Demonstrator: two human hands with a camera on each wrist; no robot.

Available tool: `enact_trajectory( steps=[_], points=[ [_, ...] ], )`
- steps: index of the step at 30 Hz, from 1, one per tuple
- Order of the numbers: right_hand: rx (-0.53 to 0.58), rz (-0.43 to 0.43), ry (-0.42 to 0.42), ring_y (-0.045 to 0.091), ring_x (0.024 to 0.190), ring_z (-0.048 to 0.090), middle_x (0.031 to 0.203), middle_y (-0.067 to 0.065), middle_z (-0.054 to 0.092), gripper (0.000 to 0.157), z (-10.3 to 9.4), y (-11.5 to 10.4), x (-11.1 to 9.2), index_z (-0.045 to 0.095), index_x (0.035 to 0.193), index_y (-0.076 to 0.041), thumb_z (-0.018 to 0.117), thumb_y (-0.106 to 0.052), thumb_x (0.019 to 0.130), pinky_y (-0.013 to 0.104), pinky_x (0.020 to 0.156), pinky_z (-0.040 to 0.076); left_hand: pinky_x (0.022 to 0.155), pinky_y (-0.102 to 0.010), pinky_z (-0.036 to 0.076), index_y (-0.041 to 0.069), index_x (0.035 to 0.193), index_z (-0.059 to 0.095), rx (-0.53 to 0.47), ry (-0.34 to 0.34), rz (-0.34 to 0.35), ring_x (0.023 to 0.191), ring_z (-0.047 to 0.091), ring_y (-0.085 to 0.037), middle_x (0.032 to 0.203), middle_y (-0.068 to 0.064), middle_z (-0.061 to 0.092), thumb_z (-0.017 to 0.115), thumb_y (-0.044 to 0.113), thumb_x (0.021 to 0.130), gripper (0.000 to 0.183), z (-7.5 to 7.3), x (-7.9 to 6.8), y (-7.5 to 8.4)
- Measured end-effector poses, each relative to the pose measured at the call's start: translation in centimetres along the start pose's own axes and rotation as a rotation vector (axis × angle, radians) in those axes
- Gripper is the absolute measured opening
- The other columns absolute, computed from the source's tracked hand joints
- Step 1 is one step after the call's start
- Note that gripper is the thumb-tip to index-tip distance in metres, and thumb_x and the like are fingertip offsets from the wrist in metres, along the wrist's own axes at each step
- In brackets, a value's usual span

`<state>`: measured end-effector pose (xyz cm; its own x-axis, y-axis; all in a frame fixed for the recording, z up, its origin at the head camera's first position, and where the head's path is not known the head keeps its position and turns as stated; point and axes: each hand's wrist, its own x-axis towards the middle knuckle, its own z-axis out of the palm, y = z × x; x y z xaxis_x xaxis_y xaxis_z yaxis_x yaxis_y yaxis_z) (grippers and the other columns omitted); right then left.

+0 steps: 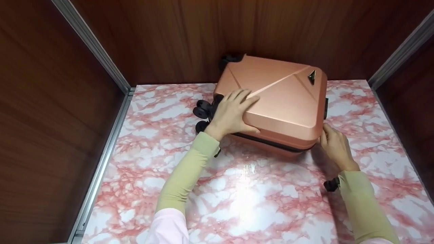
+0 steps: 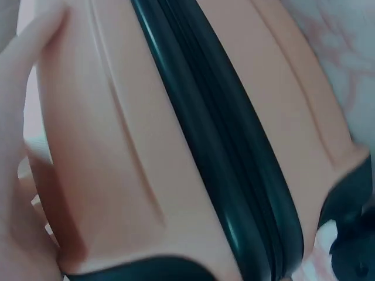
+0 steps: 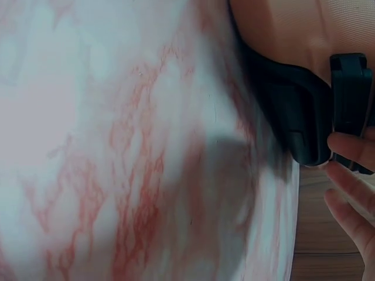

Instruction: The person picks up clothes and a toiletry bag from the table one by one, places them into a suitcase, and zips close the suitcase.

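A rose-gold hard-shell suitcase (image 1: 281,95) lies flat, its wheel end to the left. My left hand (image 1: 232,113) rests over its near left corner, fingers stretched on the top face and thumb down the side. In the left wrist view the black zipper band (image 2: 205,129) runs along that side. At the right end, my right hand (image 1: 335,145) touches the suitcase near its front corner. The right wrist view shows fingertips spread beside a black handle-like piece (image 3: 350,93), one fingertip overlapping it; the thumb is hidden there.
The suitcase lies on a red-and-white marbled table (image 1: 162,162), close to the dark wood back panel (image 1: 176,40). Black wheels (image 1: 202,109) stick out at its left end. Metal-framed panels (image 1: 51,128) stand at both sides.
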<state>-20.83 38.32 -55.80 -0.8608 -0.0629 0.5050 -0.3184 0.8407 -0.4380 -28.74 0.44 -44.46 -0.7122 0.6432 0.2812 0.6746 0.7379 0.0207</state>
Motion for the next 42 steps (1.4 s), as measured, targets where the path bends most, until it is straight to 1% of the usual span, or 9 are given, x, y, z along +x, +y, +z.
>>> enact_trajectory(
  steps=[3, 6, 10, 16, 19, 24, 30, 36, 42],
  points=[
    [-0.004, 0.008, -0.002, 0.038, 0.057, 0.051, 0.066, 0.016, 0.051, 0.013, 0.0, 0.0, 0.0, 0.056, 0.093, -0.002, 0.050, -0.006, 0.104, 0.054, 0.051, 0.038, 0.121, -0.044, 0.014, 0.033, 0.160, 0.034, 0.032, -0.031, -0.018, 0.149, 0.025, -0.031, 0.163, -0.005, 0.030, 0.062, 0.097, 0.056, 0.125, 0.1, 0.0, -0.3],
    [-0.007, 0.018, -0.005, 0.040, 0.059, 0.053, 0.067, 0.017, 0.053, 0.013, 0.0, 0.0, -0.1, 0.057, 0.094, -0.002, 0.050, -0.006, 0.104, 0.055, 0.052, 0.038, 0.121, -0.048, 0.012, 0.035, 0.162, 0.027, 0.061, -0.068, -0.031, 0.151, 0.019, -0.038, 0.167, -0.007, 0.021, 0.062, 0.098, 0.053, 0.131, 0.2, 0.0, -0.2],
    [-0.010, 0.021, -0.006, 0.042, 0.059, 0.054, 0.066, 0.017, 0.052, 0.012, -0.1, 0.0, -0.1, 0.057, 0.093, -0.002, 0.051, -0.005, 0.103, 0.056, 0.052, 0.038, 0.121, -0.050, 0.012, 0.037, 0.163, 0.023, 0.100, -0.078, -0.038, 0.150, 0.017, -0.042, 0.168, -0.011, 0.017, 0.061, 0.098, 0.053, 0.132, 0.4, 0.1, -0.1],
    [-0.022, -0.001, 0.011, 0.047, 0.063, 0.058, 0.068, 0.020, 0.055, 0.006, -0.2, 0.0, -0.4, 0.058, 0.096, -0.001, 0.055, -0.002, 0.100, 0.060, 0.052, 0.039, 0.120, -0.050, 0.017, 0.036, 0.162, 0.028, 0.104, -0.043, -0.030, 0.149, 0.020, -0.042, 0.166, -0.013, 0.022, 0.060, 0.099, 0.054, 0.129, 0.5, -0.1, -0.1],
    [-0.032, -0.008, 0.005, 0.047, 0.065, 0.058, 0.070, 0.020, 0.057, 0.005, -0.2, -0.1, -0.6, 0.058, 0.097, -0.002, 0.056, -0.002, 0.101, 0.061, 0.053, 0.040, 0.120, -0.051, 0.019, 0.035, 0.161, 0.030, 0.111, -0.031, -0.028, 0.149, 0.022, -0.043, 0.165, -0.014, 0.025, 0.060, 0.098, 0.055, 0.128, 0.6, -0.2, -0.1],
    [-0.034, -0.012, 0.002, 0.044, 0.064, 0.059, 0.071, 0.018, 0.059, 0.010, -0.4, -0.3, -0.9, 0.057, 0.092, -0.003, 0.056, -0.004, 0.102, 0.060, 0.054, 0.041, 0.118, -0.052, 0.023, 0.034, 0.161, 0.031, 0.128, -0.013, -0.022, 0.147, 0.025, -0.044, 0.164, -0.015, 0.027, 0.060, 0.098, 0.056, 0.127, 0.8, -0.1, 0.0],
    [-0.033, -0.005, -0.001, 0.039, 0.062, 0.056, 0.070, 0.014, 0.055, 0.015, -0.3, -0.8, -1.6, 0.055, 0.088, -0.005, 0.054, -0.007, 0.104, 0.057, 0.055, 0.040, 0.118, -0.052, 0.022, 0.034, 0.161, 0.031, 0.135, -0.004, -0.024, 0.146, 0.027, -0.044, 0.164, -0.015, 0.028, 0.062, 0.097, 0.056, 0.126, 0.8, -0.2, 0.1],
    [-0.028, -0.020, 0.008, 0.039, 0.065, 0.060, 0.074, 0.015, 0.062, 0.014, -0.4, -1.5, -2.7, 0.059, 0.090, -0.004, 0.055, -0.006, 0.103, 0.057, 0.056, 0.042, 0.118, -0.052, 0.023, 0.033, 0.161, 0.033, 0.132, 0.009, -0.021, 0.146, 0.027, -0.045, 0.163, -0.016, 0.030, 0.062, 0.097, 0.056, 0.126, 0.9, -0.3, 0.2],
    [0.000, -0.032, 0.012, 0.033, 0.066, 0.062, 0.076, 0.009, 0.067, 0.020, -0.5, -2.4, -3.8, 0.063, 0.089, -0.008, 0.053, -0.010, 0.105, 0.054, 0.058, 0.044, 0.119, -0.052, 0.021, 0.034, 0.161, 0.032, 0.127, -0.005, -0.033, 0.147, 0.026, -0.044, 0.163, -0.016, 0.029, 0.062, 0.096, 0.057, 0.125, 0.8, -0.4, 0.3]
  ],
)
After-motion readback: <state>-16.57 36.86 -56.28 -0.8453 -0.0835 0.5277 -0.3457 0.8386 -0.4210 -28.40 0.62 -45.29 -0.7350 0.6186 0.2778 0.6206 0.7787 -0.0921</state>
